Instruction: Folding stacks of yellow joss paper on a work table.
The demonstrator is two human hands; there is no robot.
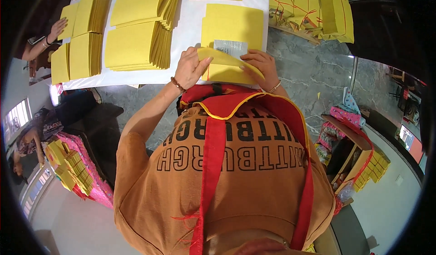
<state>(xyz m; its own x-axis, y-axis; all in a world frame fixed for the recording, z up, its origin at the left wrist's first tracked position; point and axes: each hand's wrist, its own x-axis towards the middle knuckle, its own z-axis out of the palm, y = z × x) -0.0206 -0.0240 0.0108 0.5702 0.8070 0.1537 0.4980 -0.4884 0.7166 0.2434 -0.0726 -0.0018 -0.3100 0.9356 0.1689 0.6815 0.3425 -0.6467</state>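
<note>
At the table's near edge lies a stack of yellow paper sheets [232, 22], with a silver-grey rectangle [230, 47] on top. The near edge of a yellow paper sheet [221, 56] is lifted and curved upward, partly over the silver patch. My left hand [190, 68] pinches its left end between thumb and fingers. Around the right end, my right hand [263, 68] has its fingers bent over the paper beside the silver patch. Below the curved edge, more yellow paper shows between my hands.
Folded yellow paper bundles [131, 46] stand in rows on the white table [188, 37]. Another person's hand [58, 28] touches a bundle at far left. Yellow packs tied with red string [297, 5] stand at the right. A person sits by yellow packs [68, 162] at lower left.
</note>
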